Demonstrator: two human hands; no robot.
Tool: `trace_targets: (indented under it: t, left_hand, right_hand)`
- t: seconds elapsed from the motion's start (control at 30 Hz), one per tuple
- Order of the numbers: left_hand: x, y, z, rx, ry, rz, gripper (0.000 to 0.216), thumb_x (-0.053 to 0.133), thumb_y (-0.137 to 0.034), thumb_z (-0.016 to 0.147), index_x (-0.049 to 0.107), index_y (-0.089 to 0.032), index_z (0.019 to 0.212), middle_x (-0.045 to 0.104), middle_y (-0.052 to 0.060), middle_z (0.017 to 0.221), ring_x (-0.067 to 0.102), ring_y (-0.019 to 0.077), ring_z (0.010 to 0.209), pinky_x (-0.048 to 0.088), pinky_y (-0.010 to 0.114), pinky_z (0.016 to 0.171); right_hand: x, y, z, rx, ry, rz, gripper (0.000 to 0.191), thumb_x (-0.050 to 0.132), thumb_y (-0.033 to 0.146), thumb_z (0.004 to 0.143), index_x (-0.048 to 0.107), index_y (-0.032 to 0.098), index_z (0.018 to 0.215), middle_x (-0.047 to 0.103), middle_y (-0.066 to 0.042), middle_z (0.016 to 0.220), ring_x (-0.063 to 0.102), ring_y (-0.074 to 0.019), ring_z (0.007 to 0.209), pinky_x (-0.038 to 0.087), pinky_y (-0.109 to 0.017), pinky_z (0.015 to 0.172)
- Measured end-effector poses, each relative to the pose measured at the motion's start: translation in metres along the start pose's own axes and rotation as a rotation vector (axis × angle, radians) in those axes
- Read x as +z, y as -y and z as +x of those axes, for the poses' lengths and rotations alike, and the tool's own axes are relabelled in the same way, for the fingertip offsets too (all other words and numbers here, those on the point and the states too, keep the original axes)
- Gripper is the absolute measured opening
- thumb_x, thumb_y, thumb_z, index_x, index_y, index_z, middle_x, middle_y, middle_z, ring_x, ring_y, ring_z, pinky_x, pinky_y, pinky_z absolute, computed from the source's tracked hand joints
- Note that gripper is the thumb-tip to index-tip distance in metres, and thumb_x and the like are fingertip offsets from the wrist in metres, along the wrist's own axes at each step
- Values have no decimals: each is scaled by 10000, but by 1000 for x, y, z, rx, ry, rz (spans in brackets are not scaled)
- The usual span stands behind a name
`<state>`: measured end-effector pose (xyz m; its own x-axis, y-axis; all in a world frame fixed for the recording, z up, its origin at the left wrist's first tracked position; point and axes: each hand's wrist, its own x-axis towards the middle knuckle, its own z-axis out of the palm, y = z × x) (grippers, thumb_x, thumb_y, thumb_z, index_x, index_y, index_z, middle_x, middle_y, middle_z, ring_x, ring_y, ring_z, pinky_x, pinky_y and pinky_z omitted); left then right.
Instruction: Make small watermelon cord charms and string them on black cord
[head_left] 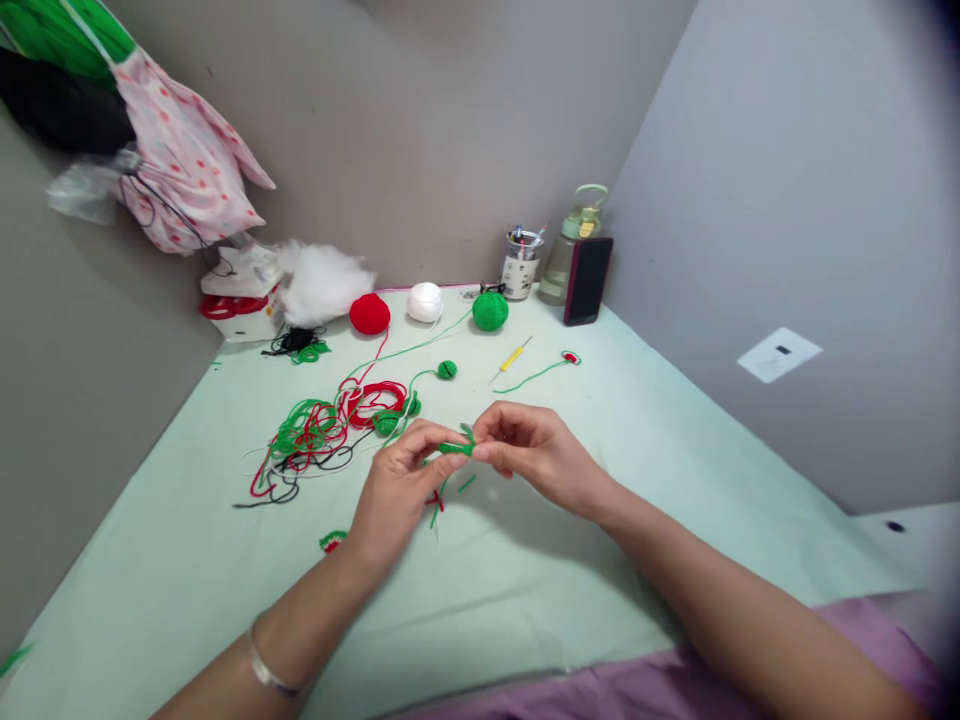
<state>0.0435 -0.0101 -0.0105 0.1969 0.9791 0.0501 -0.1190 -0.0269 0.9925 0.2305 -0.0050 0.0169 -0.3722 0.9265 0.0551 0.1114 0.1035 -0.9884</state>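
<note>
both hands, left hand [397, 490] and right hand [525, 450], pinch a small green yarn piece [456, 447], mostly hidden by fingertips, above the table [525, 600].

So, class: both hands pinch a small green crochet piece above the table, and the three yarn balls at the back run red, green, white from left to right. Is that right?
Not quite. The head view shows the order as red ball, white ball, green ball. The rest holds: left hand and right hand pinch the green crochet piece.
</note>
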Motion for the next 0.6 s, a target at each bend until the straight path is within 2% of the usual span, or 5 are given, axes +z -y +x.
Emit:
trace_targets:
  t: [0.13, 0.23, 0.33, 0.43, 0.6]
  left_hand:
    - [6, 5, -3, -32, 38, -40, 64, 733, -261, 811, 719, -211, 848, 637, 5, 867, 581, 159, 850, 448, 241, 793]
    - [6, 4, -4, -73, 19, -97, 104, 752, -274, 794, 703, -211, 860, 661, 3, 869, 590, 156, 835, 462, 243, 791]
    - [4, 0, -3, -97, 53, -80, 131, 757, -290, 787, 720, -206, 881, 696, 20, 897, 612, 173, 857, 471, 258, 805]
    - [2, -3, -2, -127, 115, -17, 159, 755, -314, 783, 743, -184, 874, 709, 37, 887, 615, 183, 833, 465, 263, 779]
    - [1, 0, 0, -127, 220, 79, 179, 733, -358, 799, 755, -191, 860, 677, 17, 805, 554, 153, 705, 420, 246, 671]
  right_hand:
    - [6, -1, 2, 0, -43, 44, 206, 730, 326, 822, 607, 165, 781, 544, 33, 667, 450, -88, 568, 369, -233, 544]
    - [1, 3, 1, -70, -84, -101, 154, 699, 305, 855, 666, 167, 794, 572, 6, 732, 472, -103, 630, 387, -245, 592]
    - [-4, 4, 0, -124, -133, -254, 127, 670, 297, 889, 743, 193, 893, 583, -20, 808, 501, -122, 694, 402, -262, 635]
    - [-4, 2, -2, -134, -65, -244, 139, 669, 295, 892, 764, 212, 951, 573, -26, 813, 522, -136, 726, 414, -261, 634]
    - [-2, 2, -1, -46, 7, -77, 155, 710, 309, 841, 708, 168, 774, 570, -14, 802, 512, -115, 678, 409, -258, 618]
